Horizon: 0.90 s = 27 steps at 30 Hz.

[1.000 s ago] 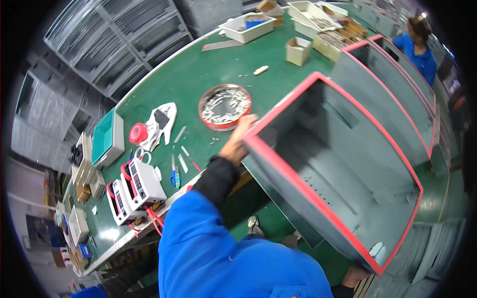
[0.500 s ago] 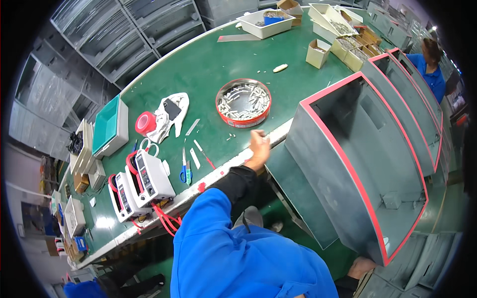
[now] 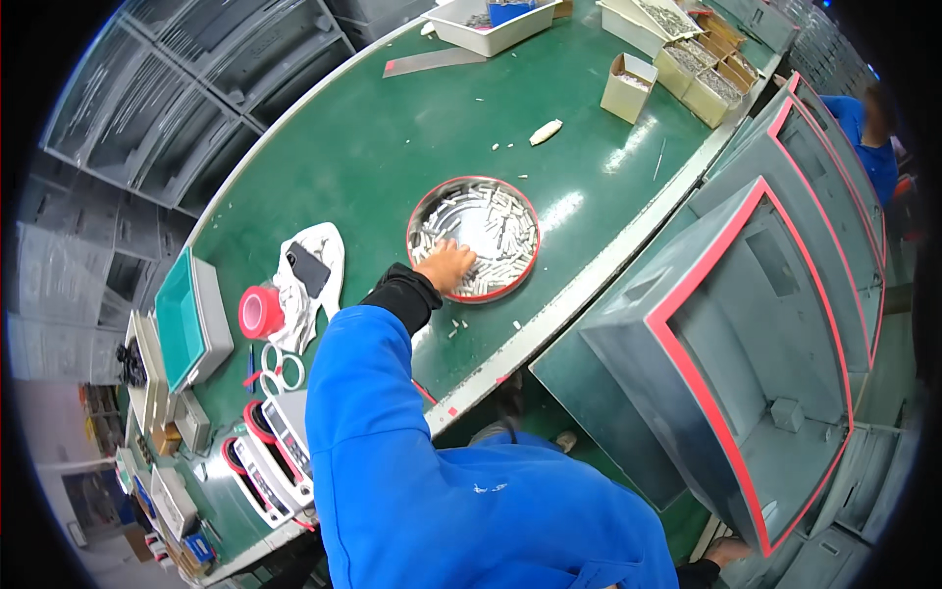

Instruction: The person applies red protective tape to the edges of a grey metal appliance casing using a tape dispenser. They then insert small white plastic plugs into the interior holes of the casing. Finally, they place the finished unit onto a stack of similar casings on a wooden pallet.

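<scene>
Reaching from a blue sleeve (image 3: 392,412), one hand (image 3: 446,265), fingers loosely spread, rests among small pale cylindrical pieces (image 3: 491,231) inside a round red-rimmed metal tray (image 3: 522,201) on the green worktable (image 3: 373,137).

There is one round red-rimmed tray (image 3: 429,209) on the green table (image 3: 392,128), and it holds too many little white pieces (image 3: 491,221) to count. One hand (image 3: 446,265) shows. There is one roll of red tape (image 3: 260,311), one black phone (image 3: 312,268) and one teal box (image 3: 180,317). One white bin (image 3: 481,34) sits at the far end, with about four small cardboard boxes (image 3: 628,86) near it. Three grey cabinets with red edges (image 3: 746,324) stand in a row. One other person (image 3: 863,133) is there.
</scene>
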Motion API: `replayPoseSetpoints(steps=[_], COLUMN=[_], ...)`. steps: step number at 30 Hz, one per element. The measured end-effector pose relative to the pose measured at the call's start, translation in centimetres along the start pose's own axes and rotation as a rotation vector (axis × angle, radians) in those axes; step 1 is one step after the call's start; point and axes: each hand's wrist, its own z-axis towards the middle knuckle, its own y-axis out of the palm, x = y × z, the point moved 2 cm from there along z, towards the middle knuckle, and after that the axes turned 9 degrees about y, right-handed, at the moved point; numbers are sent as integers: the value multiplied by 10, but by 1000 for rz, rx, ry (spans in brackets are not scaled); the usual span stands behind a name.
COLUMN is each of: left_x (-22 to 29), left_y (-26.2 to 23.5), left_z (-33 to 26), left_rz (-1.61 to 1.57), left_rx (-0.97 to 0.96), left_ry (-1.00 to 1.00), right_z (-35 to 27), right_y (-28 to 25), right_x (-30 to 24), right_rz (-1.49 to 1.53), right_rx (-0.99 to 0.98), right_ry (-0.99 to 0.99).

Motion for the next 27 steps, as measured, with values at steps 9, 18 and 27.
replayPoseSetpoints(steps=[9, 18, 27], left_x=[-16, -23, -4], left_y=[6, -13, 5], left_z=[4, -5, 36], left_rz=[26, -159, -89], left_rx=[32, 73, 94], left_ry=[48, -53, -120], right_z=[-22, -32, -40], right_y=[10, 21, -33], right_x=[-3, -10, -87], right_rz=[-123, -166, -349], right_rx=[310, 320, 491], right_ry=[-50, -69, -68])
